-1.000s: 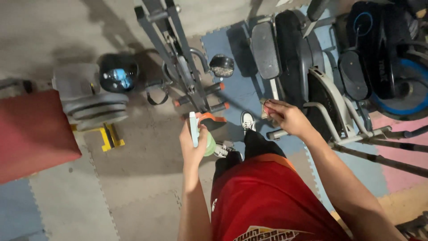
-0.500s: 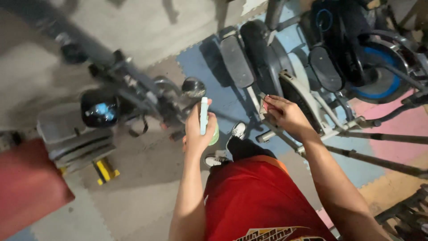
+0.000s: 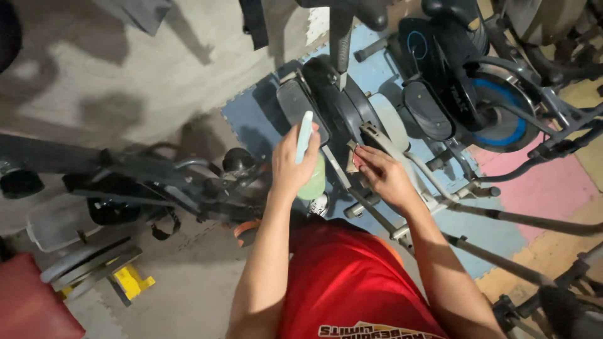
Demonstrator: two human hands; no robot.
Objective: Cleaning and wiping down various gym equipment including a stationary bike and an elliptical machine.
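Blue floor mats under the elliptical machine: left hand grips a green spray bottle beside it, right hand pinches a cloth on its frame, wiping underway.

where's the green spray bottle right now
In the head view, just left of centre: the green spray bottle is gripped in the left hand, raised over the elliptical trainer's black pedal, beside the right hand on the frame.
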